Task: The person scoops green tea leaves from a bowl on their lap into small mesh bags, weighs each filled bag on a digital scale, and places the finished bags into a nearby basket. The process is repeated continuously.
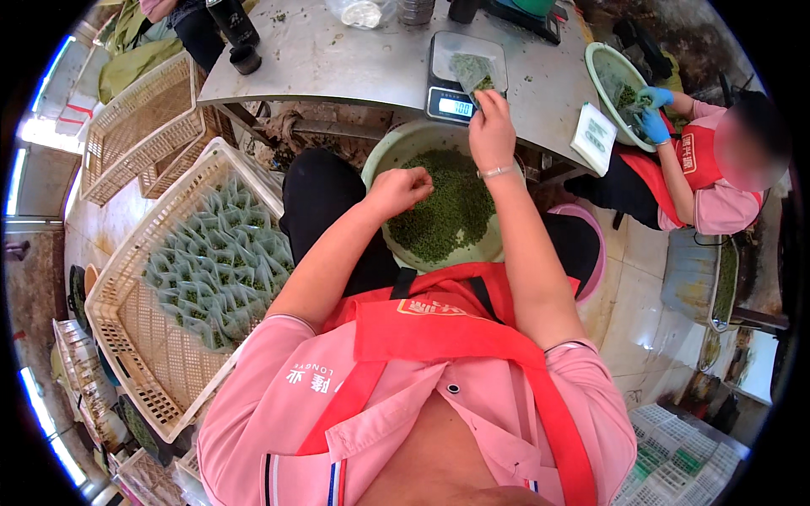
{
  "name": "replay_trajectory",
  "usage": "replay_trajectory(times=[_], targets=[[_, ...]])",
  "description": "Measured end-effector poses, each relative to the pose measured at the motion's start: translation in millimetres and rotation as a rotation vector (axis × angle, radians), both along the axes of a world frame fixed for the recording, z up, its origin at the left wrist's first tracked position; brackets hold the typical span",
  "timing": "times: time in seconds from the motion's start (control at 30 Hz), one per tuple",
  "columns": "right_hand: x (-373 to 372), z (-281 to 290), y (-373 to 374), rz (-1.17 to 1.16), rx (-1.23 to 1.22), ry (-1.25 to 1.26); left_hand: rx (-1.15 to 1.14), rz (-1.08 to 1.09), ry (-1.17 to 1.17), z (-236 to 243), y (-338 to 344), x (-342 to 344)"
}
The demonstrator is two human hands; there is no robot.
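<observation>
A digital scale [456, 103] with a lit display stands at the table's near edge. On its pan lies a small clear plastic bag [472, 69] with some green peppercorns inside. My right hand [492, 131] reaches up to the scale, its fingers closed at the bag's near end. Between my knees a pale green basin [379, 160] holds a heap of small green peppercorns [443, 211]. Over the basin's left side hangs my left hand [399, 190], its fingers curled in; whatever they may hold is hidden.
To my left, a large cream plastic crate [126, 354] holds many filled bags [219, 261]; emptier crates [139, 126] stand behind it. On the right, a co-worker in blue gloves [655, 114] handles greens over another basin [597, 63]. A white card [594, 139] sits at the table edge.
</observation>
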State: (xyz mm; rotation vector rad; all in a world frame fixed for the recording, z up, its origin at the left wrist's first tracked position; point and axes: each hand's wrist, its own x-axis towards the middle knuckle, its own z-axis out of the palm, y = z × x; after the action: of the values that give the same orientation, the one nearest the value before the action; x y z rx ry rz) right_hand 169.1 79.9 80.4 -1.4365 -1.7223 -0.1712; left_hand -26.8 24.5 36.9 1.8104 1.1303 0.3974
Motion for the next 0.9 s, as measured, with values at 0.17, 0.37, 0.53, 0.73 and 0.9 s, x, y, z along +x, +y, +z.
replay_trajectory(times=[0.17,0.37,0.53,0.73,0.9], targets=[[-8,-19,-63,0.137,-0.360,0.672,-0.177,0.169,-0.534,-15,5,13],[-16,-22,-86,0.307,-0.711,1.018,-0.211,0.099,-0.502,-6,-1,16],[-13,-18,-84,0.273,-0.707,1.151,-0.353,0.124,-0.526,-2,3,7],[12,-22,-84,0.306,-0.689,1.564,-0.334,0.176,-0.524,-5,1,7],[14,-14,-90,0.332,-0.751,1.526,-0.321,0.173,-0.553,0,1,8]])
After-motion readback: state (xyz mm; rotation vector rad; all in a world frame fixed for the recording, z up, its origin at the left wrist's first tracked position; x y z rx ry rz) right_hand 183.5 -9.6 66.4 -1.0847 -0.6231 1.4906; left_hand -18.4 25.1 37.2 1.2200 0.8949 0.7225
